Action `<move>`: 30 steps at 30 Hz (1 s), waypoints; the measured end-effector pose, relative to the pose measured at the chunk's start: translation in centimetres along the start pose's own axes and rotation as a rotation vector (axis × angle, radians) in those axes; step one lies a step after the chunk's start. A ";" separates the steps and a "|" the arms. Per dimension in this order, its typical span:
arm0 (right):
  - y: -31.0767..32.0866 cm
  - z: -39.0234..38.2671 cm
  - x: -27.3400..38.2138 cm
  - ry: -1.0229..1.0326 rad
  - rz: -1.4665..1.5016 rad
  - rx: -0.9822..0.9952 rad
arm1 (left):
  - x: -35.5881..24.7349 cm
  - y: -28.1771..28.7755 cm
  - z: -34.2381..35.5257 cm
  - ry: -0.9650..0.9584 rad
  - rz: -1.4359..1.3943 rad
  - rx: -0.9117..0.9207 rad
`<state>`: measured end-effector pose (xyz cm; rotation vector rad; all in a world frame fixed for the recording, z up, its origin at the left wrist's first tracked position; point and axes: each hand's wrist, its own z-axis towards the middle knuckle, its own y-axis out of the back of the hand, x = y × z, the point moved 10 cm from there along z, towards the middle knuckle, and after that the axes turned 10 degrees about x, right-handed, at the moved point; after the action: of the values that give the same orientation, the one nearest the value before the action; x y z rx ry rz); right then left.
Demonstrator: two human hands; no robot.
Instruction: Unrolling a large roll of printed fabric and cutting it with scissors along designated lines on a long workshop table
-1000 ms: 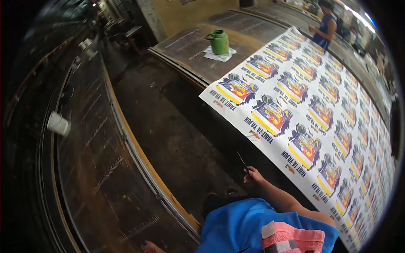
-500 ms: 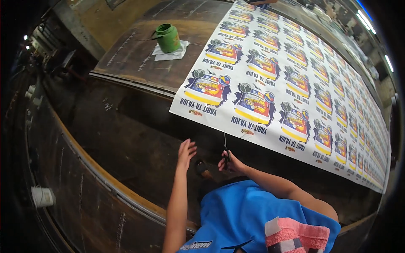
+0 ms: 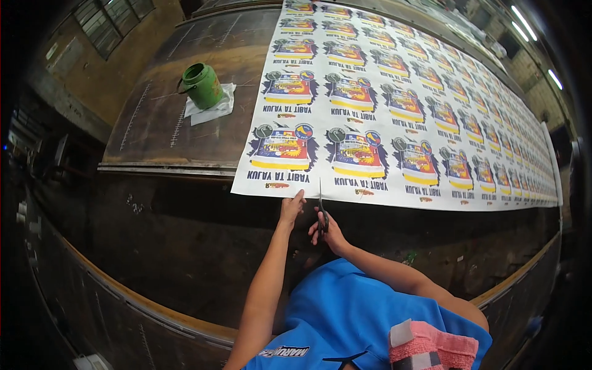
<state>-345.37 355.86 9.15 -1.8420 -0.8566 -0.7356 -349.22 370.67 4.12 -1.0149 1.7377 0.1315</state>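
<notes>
A large white printed sheet [image 3: 318, 123] with repeated colourful designs lies over the table, its near edge hanging just past the table's front. My left hand [image 3: 291, 209] pinches that near edge, close to the sheet's left corner, between thumb and fingers. In my right hand [image 3: 331, 233] is a pair of scissors [image 3: 321, 206] with black handles, fingers wrapped round them. The blades point away from me and reach the sheet's edge between two columns of designs, a little right of my left hand. Whether both blades straddle the sheet is too small to tell.
A green bucket [image 3: 204, 88] with a handle stands on a white cloth [image 3: 214, 111] on the dark table [image 3: 151, 132], left of the sheet. A second dark table [image 3: 117, 314] runs along behind me. A dark gap lies between the tables.
My left hand has moved forward from free air and taken the sheet's edge. My right hand has brought the scissors up to the edge beside it. The view has turned.
</notes>
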 end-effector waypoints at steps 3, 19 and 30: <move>-0.4 0.3 0.7 0.112 -0.011 -0.055 | -0.9 -0.3 0.0 -0.048 0.042 0.036; 11.0 15.2 7.8 0.425 -0.240 -0.373 | -2.6 -0.1 -1.2 -0.014 0.049 -0.020; 15.0 19.8 9.5 0.329 -0.237 -0.394 | -1.9 -0.8 -1.9 0.161 0.057 -0.024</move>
<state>-325.39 371.68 1.65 -1.8957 -0.7569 -1.3966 -349.93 370.27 6.77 -1.0167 1.9158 0.1095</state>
